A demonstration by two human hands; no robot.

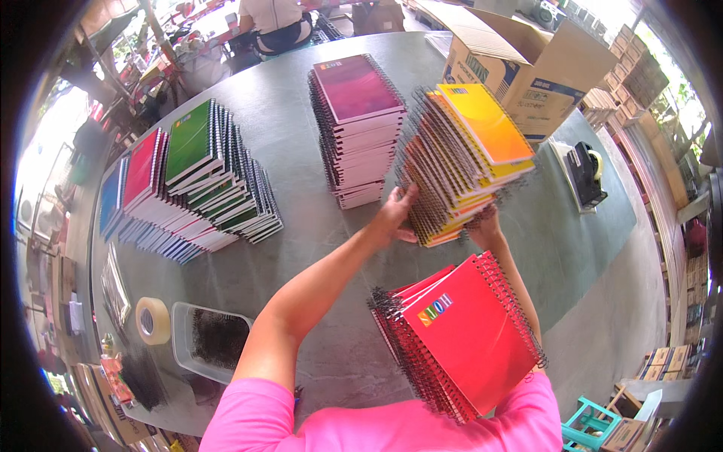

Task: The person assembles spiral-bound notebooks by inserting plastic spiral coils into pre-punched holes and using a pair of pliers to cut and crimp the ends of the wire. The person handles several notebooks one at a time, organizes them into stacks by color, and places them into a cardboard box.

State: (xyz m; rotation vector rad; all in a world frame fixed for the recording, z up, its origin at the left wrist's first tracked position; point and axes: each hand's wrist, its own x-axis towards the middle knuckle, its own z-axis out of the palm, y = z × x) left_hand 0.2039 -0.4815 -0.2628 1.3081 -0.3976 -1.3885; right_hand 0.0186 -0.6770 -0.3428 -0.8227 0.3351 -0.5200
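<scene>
- Red spiral-bound paper notebooks [467,331] lie nearest.
- Left hand [396,214] and right hand [486,227] clasp tall yellow-orange spiral-bound notebook stack [461,154] low, from opposite sides.

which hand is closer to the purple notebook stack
Left: the left hand is near the lower right of the purple stack; the right hand is farther right, across the yellow stack.

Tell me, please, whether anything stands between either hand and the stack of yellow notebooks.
Nothing visible does: the left hand is at the yellow notebooks' near left side, the right hand at their near right. The red notebooks hide only part of the right forearm.
</scene>
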